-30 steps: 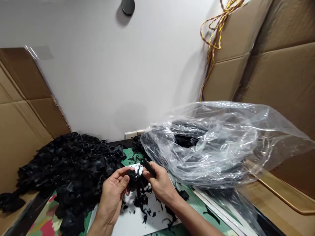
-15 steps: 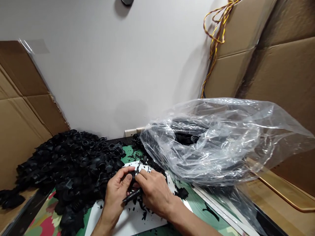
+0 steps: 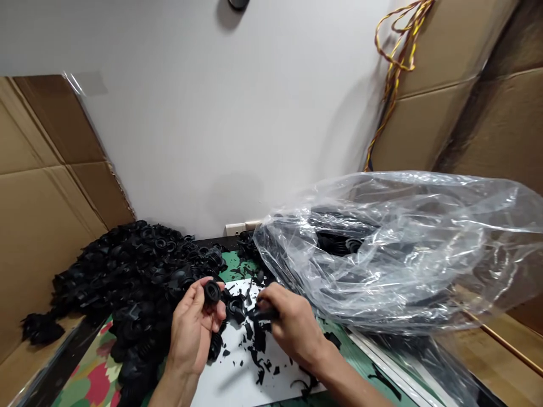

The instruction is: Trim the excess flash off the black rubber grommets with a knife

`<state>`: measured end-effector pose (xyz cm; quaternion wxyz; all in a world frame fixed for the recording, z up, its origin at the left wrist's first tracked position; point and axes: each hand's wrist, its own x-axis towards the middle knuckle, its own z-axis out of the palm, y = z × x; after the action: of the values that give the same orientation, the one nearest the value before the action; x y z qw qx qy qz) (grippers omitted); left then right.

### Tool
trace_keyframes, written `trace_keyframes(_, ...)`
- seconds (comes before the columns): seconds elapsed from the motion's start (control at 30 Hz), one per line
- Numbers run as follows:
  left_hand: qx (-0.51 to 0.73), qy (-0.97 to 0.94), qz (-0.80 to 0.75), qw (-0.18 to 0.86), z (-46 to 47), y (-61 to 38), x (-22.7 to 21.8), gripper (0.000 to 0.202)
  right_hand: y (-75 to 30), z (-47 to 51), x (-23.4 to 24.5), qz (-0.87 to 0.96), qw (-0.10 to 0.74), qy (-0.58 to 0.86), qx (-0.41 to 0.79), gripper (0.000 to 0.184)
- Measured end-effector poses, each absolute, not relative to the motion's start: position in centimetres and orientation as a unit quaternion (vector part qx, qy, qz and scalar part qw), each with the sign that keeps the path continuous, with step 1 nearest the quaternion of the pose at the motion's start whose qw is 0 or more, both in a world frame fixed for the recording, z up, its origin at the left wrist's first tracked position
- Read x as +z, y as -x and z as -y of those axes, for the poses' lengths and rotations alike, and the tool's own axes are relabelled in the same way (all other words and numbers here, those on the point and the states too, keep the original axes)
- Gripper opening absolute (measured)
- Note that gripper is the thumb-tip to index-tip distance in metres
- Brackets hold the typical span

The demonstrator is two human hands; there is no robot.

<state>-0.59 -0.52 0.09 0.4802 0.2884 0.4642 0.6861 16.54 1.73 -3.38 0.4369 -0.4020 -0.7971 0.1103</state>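
My left hand holds a small ribbed black rubber part between fingers and thumb, its round opening facing up. My right hand grips a black-handled craft knife, its blade hidden by the fingers. Below both hands lies a white board strewn with black rubber scraps. Another ribbed part rests just between my hands. A large heap of similar black rubber parts touches the left hand's outer side.
A clear plastic bag holding more black parts lies to the right. Beneath the board is a green cutting mat, with a floral cloth at lower left. Cardboard sheets line both sides, and twisted yellow wires hang against the white wall.
My hands have moved apart from working close together. The left hand now holds the rubber part up in its palm, and the knife has shifted right in my right hand.
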Motion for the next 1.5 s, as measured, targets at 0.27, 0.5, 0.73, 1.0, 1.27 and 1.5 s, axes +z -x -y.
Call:
trace_keyframes(0.27,0.648,-0.289,-0.418,0.568,1.2,-0.5,0.0,0.041,-16.9,-2.1,-2.6,0.707,0.564,0.377,0.200,0.035)
trace_keyframes(0.5,0.614,-0.301,-0.449,0.575,1.3,-1.0,-0.5,0.043,-16.2,-1.1,-2.2,0.705,0.611,0.280,0.228,0.020)
trace_keyframes(0.73,0.562,-0.330,-0.478,0.589,1.3,-1.3,-1.2,0.048,-14.4,-0.9,-2.6,0.722,0.605,0.229,0.246,0.025)
trace_keyframes(1.0,0.544,-0.443,-0.518,0.489,1.7,-1.8,-1.7,0.051,-14.8,-1.6,-2.5,0.655,0.625,0.312,0.289,0.014)
trace_keyframes(1.27,0.508,-0.613,-0.550,0.253,2.1,-1.9,-1.7,0.007,-14.2,-1.5,-3.0,0.641,0.562,0.418,0.315,0.019)
trace_keyframes(1.5,0.474,-0.667,-0.499,0.285,3.3,-2.9,-0.7,0.014,-14.4,-3.1,-3.6,0.576,0.533,0.494,0.375,0.014)
